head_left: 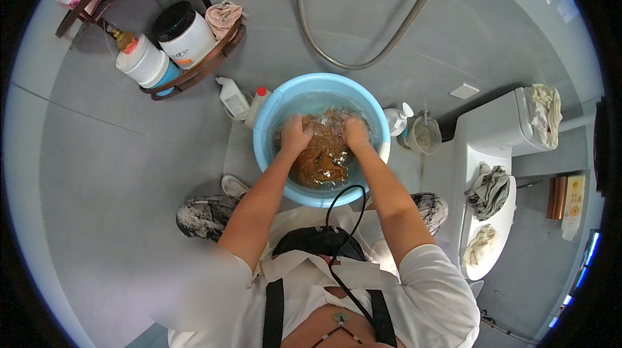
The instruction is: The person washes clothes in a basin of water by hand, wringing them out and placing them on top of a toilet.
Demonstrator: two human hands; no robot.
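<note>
A light blue plastic basin [267,99] of water stands in front of me between my knees. A wet brown cloth [321,160] lies bunched in it, partly under the water, its surface glinting. My left hand [296,134] is closed on the cloth's left side, its fingertips hidden in the folds and water. On the opposite side my right hand [355,133] is likewise closed at the cloth, fingers partly under water. Both forearms reach in over the basin's near rim.
White bottles [234,99] stand left of the basin; a pump bottle [396,118] and clear plastic cup [424,135] stand right. A toilet [483,154] with cloths on it is further right. A corner shelf [223,50] holds jars. A hose [363,65] hangs ahead; a black cable [330,212] dangles near the rim.
</note>
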